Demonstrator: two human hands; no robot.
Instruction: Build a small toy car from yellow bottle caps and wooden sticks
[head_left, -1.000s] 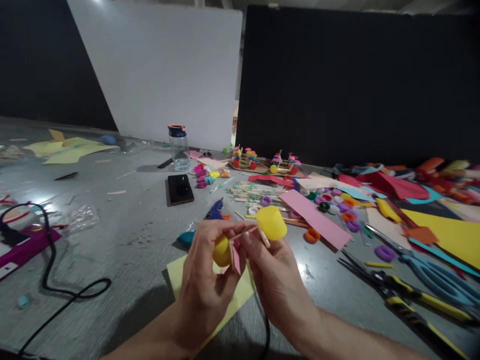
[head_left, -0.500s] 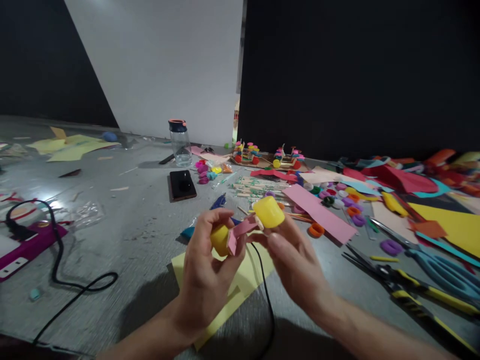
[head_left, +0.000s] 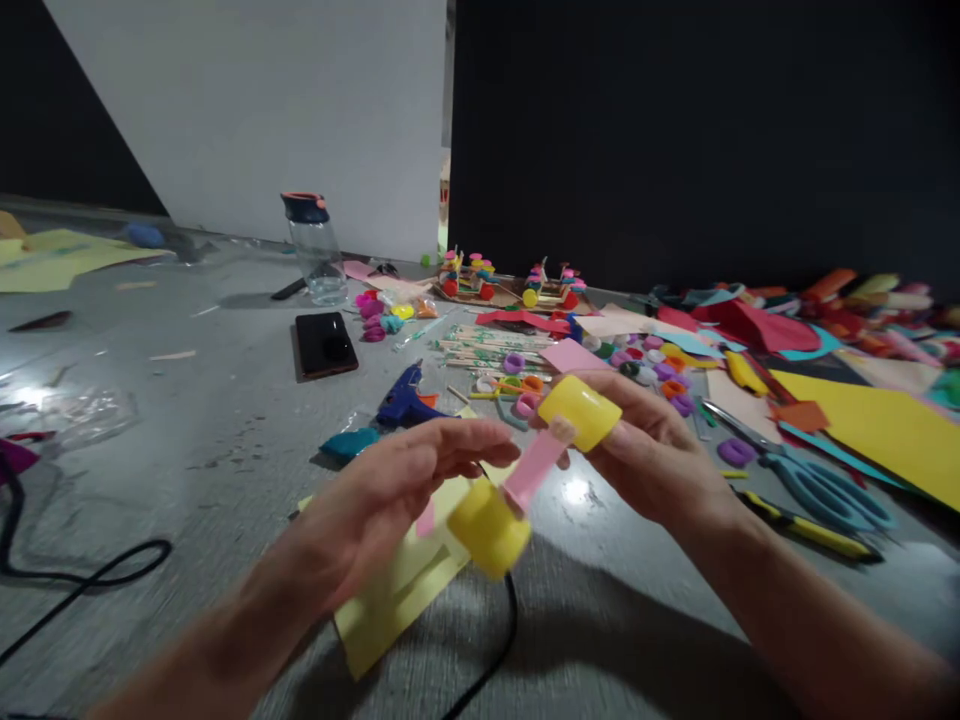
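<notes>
A small paper craft (head_left: 537, 464) has two yellow rolls joined by a pink strip, and hangs tilted above the table. My right hand (head_left: 652, 450) grips its upper yellow roll (head_left: 581, 413) between thumb and fingers. The lower yellow roll (head_left: 489, 527) hangs free to the left and is slightly blurred. My left hand (head_left: 405, 480) is beside it, fingers stretched out and apart from the craft. Under the hands lies a yellow paper sheet (head_left: 367, 635) with a pink scrap on it. A blue glue gun (head_left: 405, 395) rests just beyond my left hand.
A phone (head_left: 325, 345) and a water bottle (head_left: 315, 250) stand back left. Scissors (head_left: 825, 485) and a yellow-black handled tool (head_left: 814, 528) lie at right. Coloured paper (head_left: 862, 430), paper rings and sticks spread behind. A black cable (head_left: 502, 640) runs toward the front edge.
My left hand has let go of the craft and moved left, its fingers opening. The craft has swung downward in my right hand. The view has shifted to the right.
</notes>
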